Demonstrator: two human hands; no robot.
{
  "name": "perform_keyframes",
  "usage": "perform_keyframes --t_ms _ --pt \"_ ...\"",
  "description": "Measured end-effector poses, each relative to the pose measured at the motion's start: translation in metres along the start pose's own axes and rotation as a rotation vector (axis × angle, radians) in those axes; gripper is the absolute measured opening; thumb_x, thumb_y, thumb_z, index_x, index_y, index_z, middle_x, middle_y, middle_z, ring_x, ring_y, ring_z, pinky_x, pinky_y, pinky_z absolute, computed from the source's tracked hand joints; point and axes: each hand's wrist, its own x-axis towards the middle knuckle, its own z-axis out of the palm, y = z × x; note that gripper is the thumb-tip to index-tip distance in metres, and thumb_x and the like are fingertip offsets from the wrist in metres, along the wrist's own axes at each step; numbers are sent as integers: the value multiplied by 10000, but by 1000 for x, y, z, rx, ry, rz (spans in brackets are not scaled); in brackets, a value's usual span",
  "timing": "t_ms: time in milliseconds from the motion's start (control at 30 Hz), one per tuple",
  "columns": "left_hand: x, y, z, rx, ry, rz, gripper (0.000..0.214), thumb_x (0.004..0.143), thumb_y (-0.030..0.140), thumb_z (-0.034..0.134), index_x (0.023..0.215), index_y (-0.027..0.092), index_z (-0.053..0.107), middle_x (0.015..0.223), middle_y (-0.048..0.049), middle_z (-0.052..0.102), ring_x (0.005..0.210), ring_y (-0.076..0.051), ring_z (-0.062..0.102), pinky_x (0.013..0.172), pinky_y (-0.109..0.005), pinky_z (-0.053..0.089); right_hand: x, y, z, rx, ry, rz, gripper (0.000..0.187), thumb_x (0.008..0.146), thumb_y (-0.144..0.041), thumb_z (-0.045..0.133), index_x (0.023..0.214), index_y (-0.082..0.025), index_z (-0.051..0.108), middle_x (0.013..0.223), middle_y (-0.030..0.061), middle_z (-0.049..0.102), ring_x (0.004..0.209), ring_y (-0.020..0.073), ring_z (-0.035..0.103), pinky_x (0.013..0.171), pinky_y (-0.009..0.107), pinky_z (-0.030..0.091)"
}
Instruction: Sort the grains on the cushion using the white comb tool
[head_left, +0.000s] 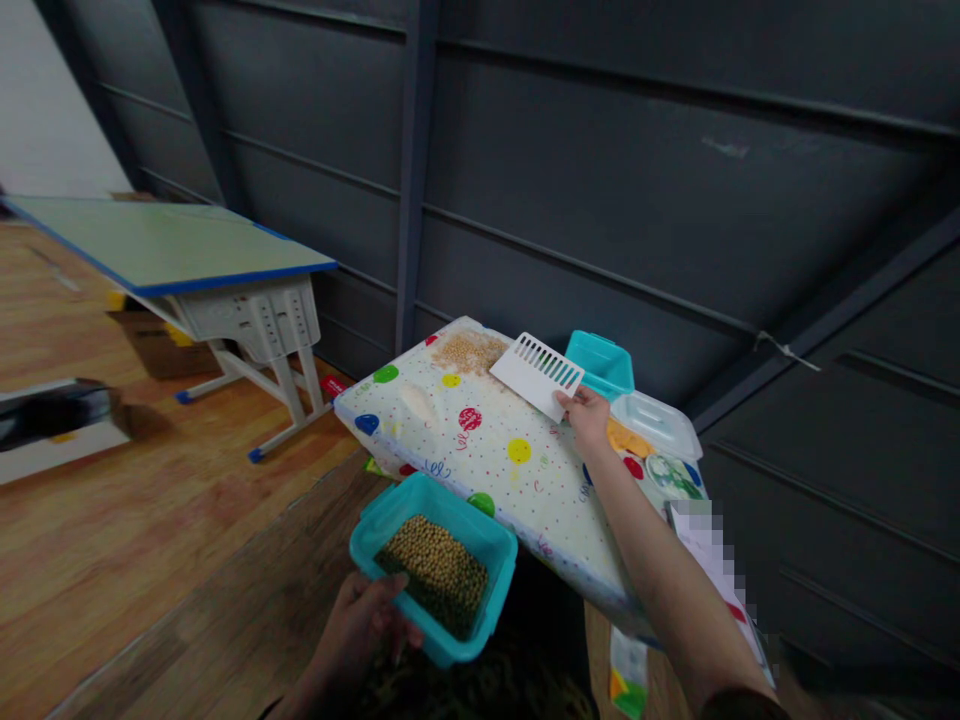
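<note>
My left hand grips the near rim of a teal plastic container, held just off the table's front edge. Inside it lie soybeans next to smaller dark green beans. Over the table, my right hand pinches the right end of a flat white slotted scraper, with its slots along the far side. A spread of pale beans or grain lies at the scraper's left end. Nearer the table's left side is a small patch of whitish powder.
A second teal container stands behind the scraper, beside a clear plastic lid. Below that lie an orange cloth-like item and a round clear piece. The table stands against a dark panelled wall. A green-topped desk is at left.
</note>
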Motion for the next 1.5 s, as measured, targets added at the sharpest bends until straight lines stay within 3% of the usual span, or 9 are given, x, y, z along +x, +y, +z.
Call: perform_keyframes --t_ms 167,400,667,1033,1200,1367,1500 --pt "7 -4 -7 -2 -24 -15 577 665 631 905 381 246 582 364 -69 628 328 -181 562 350 -284 431 -5 -1 3 -17 -69 7 433 521 -438 958 858 -205 817 784 70 834 705 279 748 678 415 615" --pt "6 -9 -8 -16 -3 -2 530 712 608 901 442 207 683 436 -87 707 361 -187 622 362 -273 451 -2 0 -5 -65 10 -43 461 599 -454 958 959 -186 852 821 95 847 782 330 785 713 465 649" --pt "7 -8 -8 -45 -61 -22 564 714 616 925 414 211 672 426 -88 704 355 -173 607 361 -262 437 0 -2 -15 -86 67 -61 406 593 -445 919 881 -179 815 832 104 846 805 331 782 752 462 633" --pt "9 -11 -9 -3 -64 -17 577 702 672 905 446 188 722 412 -92 681 351 -173 585 355 -264 433 -13 4 -20 -71 -12 -150 441 619 -512 863 912 -185 818 970 148 874 898 367 817 826 491 641" --pt "10 -12 -13 -11 -84 -20 629 673 711 919 399 212 653 399 -84 667 325 -154 540 355 -270 440 -5 9 -20 -101 19 -149 421 632 -479 854 929 -181 831 980 146 879 897 371 822 843 498 639" --pt "10 -12 -12 2 -56 -5 596 689 699 909 460 176 739 399 -91 666 338 -166 568 351 -266 438 -3 9 -26 -135 17 -165 410 647 -463 826 935 -172 830 942 146 874 861 366 818 821 490 632" --pt "10 -11 -7 -15 -30 -32 600 615 699 944 408 198 687 387 -88 658 338 -185 594 329 -264 417 -12 8 -25 -145 5 -191 384 659 -465 820 909 -174 826 949 149 874 832 346 807 763 448 622"
